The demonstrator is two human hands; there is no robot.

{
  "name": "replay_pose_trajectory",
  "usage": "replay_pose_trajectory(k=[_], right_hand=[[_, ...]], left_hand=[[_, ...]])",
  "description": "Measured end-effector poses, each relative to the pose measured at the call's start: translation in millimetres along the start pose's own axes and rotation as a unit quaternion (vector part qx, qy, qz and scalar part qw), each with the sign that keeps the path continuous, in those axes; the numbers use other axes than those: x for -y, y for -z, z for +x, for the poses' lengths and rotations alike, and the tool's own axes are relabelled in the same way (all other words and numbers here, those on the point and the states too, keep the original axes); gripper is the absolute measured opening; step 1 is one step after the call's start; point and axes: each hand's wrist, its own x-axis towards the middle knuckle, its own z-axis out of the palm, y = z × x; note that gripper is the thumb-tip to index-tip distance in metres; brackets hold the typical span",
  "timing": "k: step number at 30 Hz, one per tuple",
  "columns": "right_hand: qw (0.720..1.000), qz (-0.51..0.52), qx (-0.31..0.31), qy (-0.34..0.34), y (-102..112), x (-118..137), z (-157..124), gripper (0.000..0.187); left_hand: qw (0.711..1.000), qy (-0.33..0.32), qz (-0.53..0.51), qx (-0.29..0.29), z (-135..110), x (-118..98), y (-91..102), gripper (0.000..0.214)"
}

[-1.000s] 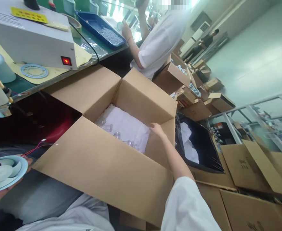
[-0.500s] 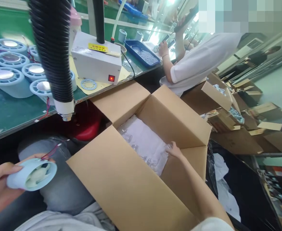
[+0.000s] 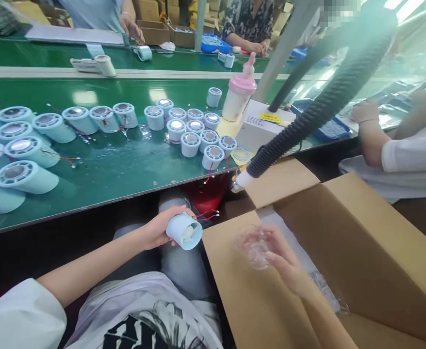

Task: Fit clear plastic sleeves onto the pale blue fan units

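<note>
My left hand (image 3: 162, 227) is wrapped round a light-blue fan housing (image 3: 184, 230), held above my lap. Its open end, with pale blades inside, faces right, and thin red and blue wires stick out. In my right hand (image 3: 284, 257) is a clear plastic cup-like part (image 3: 258, 249), blurred by motion, above the near flap of a cardboard box (image 3: 362, 252). Down in the box lie a white sheet (image 3: 300, 247) and more clear plastic parts (image 3: 325, 286), partly hidden by my right arm.
Several blue fan housings (image 3: 76, 118) stand on the green bench (image 3: 125, 167). A black ribbed hose (image 3: 307, 111) hangs over the box flap, near a white machine (image 3: 256, 123) and a pink-lidded bottle (image 3: 237, 94). A co-worker's arm (image 3: 376, 131) is at right; other people sit across the bench.
My right hand has come up out of the box with a clear plastic part. The view has swung left, and the fan housing in my left hand is now nearer the box.
</note>
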Motion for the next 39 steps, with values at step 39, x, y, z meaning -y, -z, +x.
replay_pose_trajectory(k=[39], right_hand=[[0.994,-0.095,0.001,0.059,-85,32,55,0.043]], left_hand=[[0.935,-0.207,0.276,0.084,-30,-3,16.1,0.064]])
